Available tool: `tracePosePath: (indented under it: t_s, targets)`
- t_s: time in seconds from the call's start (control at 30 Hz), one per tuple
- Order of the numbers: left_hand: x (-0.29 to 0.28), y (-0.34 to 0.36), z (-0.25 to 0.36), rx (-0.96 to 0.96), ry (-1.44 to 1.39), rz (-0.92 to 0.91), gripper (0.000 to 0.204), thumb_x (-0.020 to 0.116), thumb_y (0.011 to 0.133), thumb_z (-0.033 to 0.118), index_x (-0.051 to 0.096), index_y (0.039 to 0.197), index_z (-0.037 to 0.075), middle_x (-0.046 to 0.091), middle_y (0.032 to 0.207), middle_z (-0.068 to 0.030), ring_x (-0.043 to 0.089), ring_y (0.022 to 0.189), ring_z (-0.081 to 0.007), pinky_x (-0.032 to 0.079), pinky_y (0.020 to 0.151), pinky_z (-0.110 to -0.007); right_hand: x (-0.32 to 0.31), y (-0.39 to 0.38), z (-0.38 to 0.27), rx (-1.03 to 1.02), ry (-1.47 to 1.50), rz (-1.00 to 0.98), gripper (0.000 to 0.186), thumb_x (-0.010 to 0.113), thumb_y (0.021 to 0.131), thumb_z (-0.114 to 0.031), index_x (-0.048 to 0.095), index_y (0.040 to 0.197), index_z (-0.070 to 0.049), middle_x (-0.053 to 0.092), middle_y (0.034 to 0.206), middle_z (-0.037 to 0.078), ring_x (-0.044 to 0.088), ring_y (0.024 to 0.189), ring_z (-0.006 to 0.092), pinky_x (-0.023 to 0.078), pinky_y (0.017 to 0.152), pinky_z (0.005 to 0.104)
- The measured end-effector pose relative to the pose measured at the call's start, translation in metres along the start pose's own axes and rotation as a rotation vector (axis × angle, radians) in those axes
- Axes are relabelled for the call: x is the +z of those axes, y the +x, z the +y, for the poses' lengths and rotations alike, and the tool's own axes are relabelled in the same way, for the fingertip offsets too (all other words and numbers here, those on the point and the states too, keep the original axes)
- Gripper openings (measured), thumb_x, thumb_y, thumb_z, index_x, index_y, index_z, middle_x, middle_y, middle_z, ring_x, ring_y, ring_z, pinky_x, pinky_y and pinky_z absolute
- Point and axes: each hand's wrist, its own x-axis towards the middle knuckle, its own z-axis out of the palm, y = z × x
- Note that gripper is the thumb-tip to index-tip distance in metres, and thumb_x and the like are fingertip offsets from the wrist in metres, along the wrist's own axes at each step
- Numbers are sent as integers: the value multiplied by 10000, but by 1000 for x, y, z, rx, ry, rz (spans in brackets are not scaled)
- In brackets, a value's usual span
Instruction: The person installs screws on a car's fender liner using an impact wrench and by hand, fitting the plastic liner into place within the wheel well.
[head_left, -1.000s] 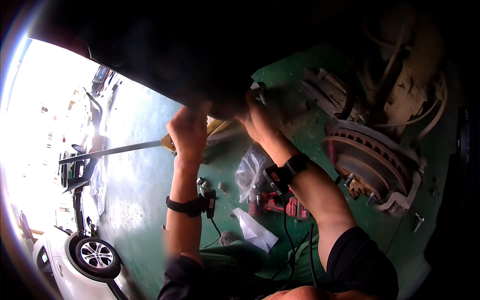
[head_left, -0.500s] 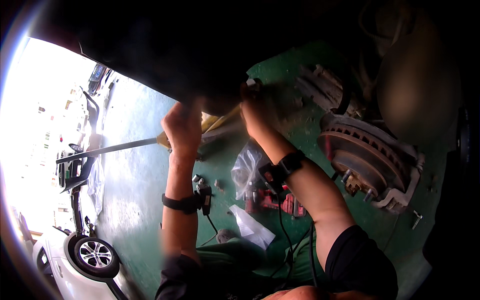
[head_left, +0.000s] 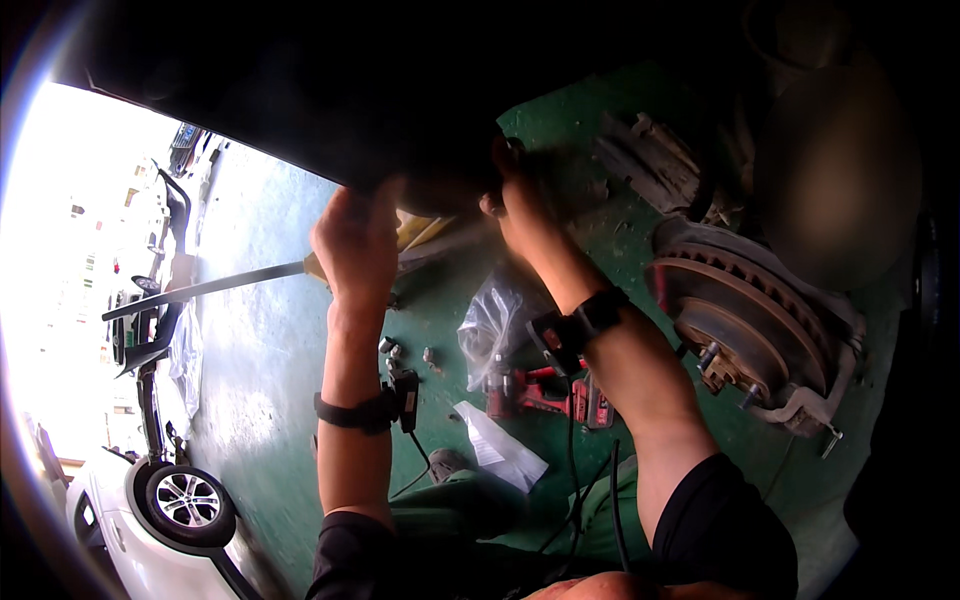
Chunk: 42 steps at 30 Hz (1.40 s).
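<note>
Both my arms reach up to a dark panel [head_left: 300, 110], whose lower edge hangs over the floor. At that edge, left of centre, my left hand [head_left: 355, 240] is closed, its fingertips lost in shadow. My right hand [head_left: 515, 205] grips the panel's right corner, the thumb on the near side and the fingers partly hidden in the dark. Behind my hands, lower down, lies a yellow jack-like tool [head_left: 420, 232] with a long grey bar [head_left: 215, 287] running left. To the right of my right forearm is a rusty brake disc [head_left: 750, 310] with bare wheel studs.
On the green floor [head_left: 270, 400] below my hands lie a clear plastic bag [head_left: 490, 320], a red cordless power tool [head_left: 550, 395], white paper [head_left: 500, 447] and small metal parts [head_left: 392, 348]. A white car [head_left: 130, 530] stands at lower left. Cables hang from my wrist straps.
My left hand has shifted slightly left and up along with the panel's edge. My right hand has turned a little, its thumb now showing. The whole view has shifted slightly.
</note>
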Motion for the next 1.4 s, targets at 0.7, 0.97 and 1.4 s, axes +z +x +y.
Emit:
tracePosePath:
  t_s: [0.7,0.97,1.4]
  targets:
    - [8,-5,-9,144,22,16,231,791,898,155,606,867,20,608,632,-2,577,573,-50,456,523,-195,-20,48,38,-379,149,-19,574,526,1035,-472,539,1369,-5,630,1244,71,594,1071,133,478,904,272]
    - [-5,-14,24,222,247,-56,267,737,927,253,647,974,7,674,723,-52,631,610,-118,492,572,-269,-22,27,19,-253,263,208,462,475,1056,-385,571,1374,-64,628,1291,47,589,1135,149,457,942,292]
    - [5,-15,34,-433,-950,-281,143,659,950,44,689,1088,21,710,988,-42,670,849,-163,528,833,-277,-79,-43,31,38,-389,297,305,609,962,-402,667,948,-103,619,721,43,501,491,130,381,448,304]
